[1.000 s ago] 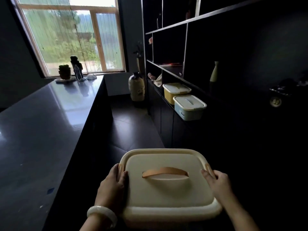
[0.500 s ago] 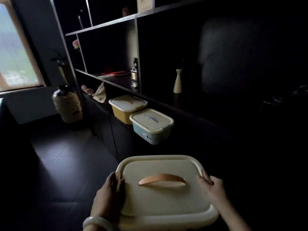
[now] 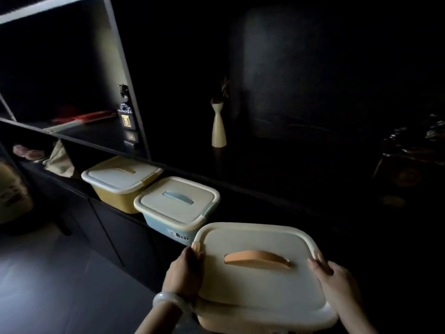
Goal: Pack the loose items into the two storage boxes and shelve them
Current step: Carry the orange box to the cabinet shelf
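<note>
So I'm holding the cream storage box by its two sides, left hand and right hand each curling fingers over the lid rim, so my grip is wrapping the box edges and not the orange handle. I'm doing it that way, I guess, because two hands on the sides are keeping it level and the lid pressed down, whereas the handle would probably let it swing. There's a pale bangle sitting on my left wrist.

The box is hanging in the air in front of me, just this side of the dark shelf ledge, not resting on anything yet. Just past it, a blue box and then a yellow box are already sitting side by side on that ledge, lids on, so I'm figuring mine is going in the free spot to the right of the blue one.

Further back a slim white vase is standing on the upper shelf. The rest is too dark to make out.
</note>
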Demonstrator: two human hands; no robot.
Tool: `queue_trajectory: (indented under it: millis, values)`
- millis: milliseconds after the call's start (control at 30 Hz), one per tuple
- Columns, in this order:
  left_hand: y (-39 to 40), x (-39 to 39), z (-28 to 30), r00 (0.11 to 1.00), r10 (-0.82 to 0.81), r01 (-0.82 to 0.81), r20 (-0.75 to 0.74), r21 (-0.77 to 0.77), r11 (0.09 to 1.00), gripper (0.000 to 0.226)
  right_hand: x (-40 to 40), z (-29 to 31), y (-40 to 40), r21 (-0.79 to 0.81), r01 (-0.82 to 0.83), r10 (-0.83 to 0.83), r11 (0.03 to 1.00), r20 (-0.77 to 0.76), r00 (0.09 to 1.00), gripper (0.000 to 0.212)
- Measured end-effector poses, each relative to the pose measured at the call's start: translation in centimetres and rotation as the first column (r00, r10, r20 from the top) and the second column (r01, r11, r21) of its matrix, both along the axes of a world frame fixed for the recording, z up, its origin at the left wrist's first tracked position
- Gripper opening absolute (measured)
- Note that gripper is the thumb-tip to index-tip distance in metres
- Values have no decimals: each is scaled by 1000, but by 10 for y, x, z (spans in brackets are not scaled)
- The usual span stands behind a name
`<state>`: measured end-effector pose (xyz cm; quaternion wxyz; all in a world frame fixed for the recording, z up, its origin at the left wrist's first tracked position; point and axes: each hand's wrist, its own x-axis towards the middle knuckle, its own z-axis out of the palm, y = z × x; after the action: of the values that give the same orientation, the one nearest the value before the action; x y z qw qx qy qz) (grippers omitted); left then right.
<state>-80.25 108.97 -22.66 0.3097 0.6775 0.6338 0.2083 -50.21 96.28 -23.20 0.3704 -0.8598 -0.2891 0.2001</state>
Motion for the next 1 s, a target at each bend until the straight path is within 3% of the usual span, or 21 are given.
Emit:
queue_trajectory:
  millis: [100,167,233,300,467,700,900,1000]
  values:
    - [33,25,-4,994,-36,38,-105,13,999,48,10,-12,17,-2,71,-71,998,4,998,47]
    - [57,39,-14,975,-111,120,-191,36,992,41,16,-17,26,-3,99,-99,995,-7,995,42]
    - [81,48,-24,978,-176,174,-113,-23,984,31,20,-21,34,12,149,-148,989,-34,988,40]
    - [101,58,-34,976,-217,217,15,-104,971,35,24,-23,40,-3,211,-211,977,-26,977,45]
    - [125,82,-55,974,-204,191,-95,-123,974,25,26,-30,52,-88,245,-247,965,-13,969,44]
    - [145,97,-60,958,-138,200,253,-235,951,25,15,-35,60,-83,341,-342,937,2,940,46]
    - [147,98,-48,941,-207,257,270,-168,952,21,12,-39,72,-88,369,-369,925,24,929,52]
    - [127,86,-53,944,-284,303,168,-99,948,32,10,-42,74,-81,412,-407,908,70,911,51]
